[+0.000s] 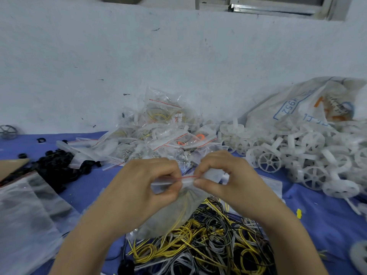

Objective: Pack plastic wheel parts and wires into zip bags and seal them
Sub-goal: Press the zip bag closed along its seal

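A clear zip bag (174, 211) with a red seal line hangs in front of me above a tangle of yellow, black and grey wires (208, 241). My left hand (143, 185) pinches the left part of the bag's top strip. My right hand (222, 175) pinches the strip just to the right of it, thumb in front. A yellow wire shows through the bag. White plastic wheel parts (297, 155) lie heaped at the right on the blue table (327, 225).
Filled zip bags (158, 132) are piled against the white wall. Small black rings (59, 163) lie at the left, beside a stack of flat clear bags (25, 211). A large printed sack (309, 104) slumps at the back right.
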A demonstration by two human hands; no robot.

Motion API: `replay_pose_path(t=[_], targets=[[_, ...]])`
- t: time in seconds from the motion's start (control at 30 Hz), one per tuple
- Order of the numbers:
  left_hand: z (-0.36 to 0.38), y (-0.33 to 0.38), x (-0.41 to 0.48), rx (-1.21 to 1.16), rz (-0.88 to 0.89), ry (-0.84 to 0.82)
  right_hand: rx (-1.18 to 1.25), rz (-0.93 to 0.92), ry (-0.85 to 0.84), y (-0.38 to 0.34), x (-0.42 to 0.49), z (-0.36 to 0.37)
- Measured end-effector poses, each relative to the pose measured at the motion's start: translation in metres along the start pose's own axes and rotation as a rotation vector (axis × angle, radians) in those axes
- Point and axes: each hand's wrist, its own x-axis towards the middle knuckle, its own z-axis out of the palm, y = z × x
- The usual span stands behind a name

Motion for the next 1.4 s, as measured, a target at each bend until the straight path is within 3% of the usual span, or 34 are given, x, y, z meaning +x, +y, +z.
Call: replay_pose_path(t=[0.53,0.7,0.97,1.4], targets=[[0.001,-0.004,-0.003,-0.125,-0.149,0.000,0.035,0.039,-0.055,-0.003,0.000,0.002],[0.000,0.002,-0.001,-0.192,-0.117,-0.034,0.076,0.023,-0.072,-0.006,0.000,0.005],[-0.003,0.003,-0.002,-0.135,-0.071,-0.037,0.027,-0.087,-0.044,-0.011,0.001,0.008],[0.001,0.002,-0.001,-0.088,-0.028,-0.015,0.000,-0.106,-0.013,-0.006,0.002,0.010]])
